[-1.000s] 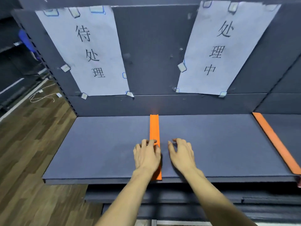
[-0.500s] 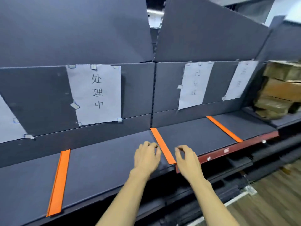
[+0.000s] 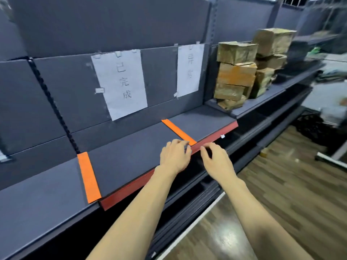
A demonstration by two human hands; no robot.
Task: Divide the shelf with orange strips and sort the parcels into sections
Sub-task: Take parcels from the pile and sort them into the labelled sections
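Note:
Two orange strips lie across the dark grey shelf (image 3: 131, 156): one at the left (image 3: 88, 177), one further right (image 3: 178, 131). My left hand (image 3: 174, 156) hovers over the shelf's front, fingers loosely bent, its fingertips close to the near end of the right strip. My right hand (image 3: 216, 160) hangs just past the red front edge (image 3: 131, 186), fingers loosely curled, holding nothing. Brown taped parcels (image 3: 236, 74) are stacked on the shelf section at the far right. White paper labels (image 3: 120, 83) are taped to the back panel.
A second paper label (image 3: 189, 70) hangs right of the first. More stacked parcels (image 3: 272, 55) stand behind the first pile. Lower shelves run under the top one. Wooden floor (image 3: 281, 194) lies at the right, with blurred objects further off.
The view has swung right along the shelf, from the first strip to the third. Both hands moved right with it, holding nothing. The parcel stacks came into view.

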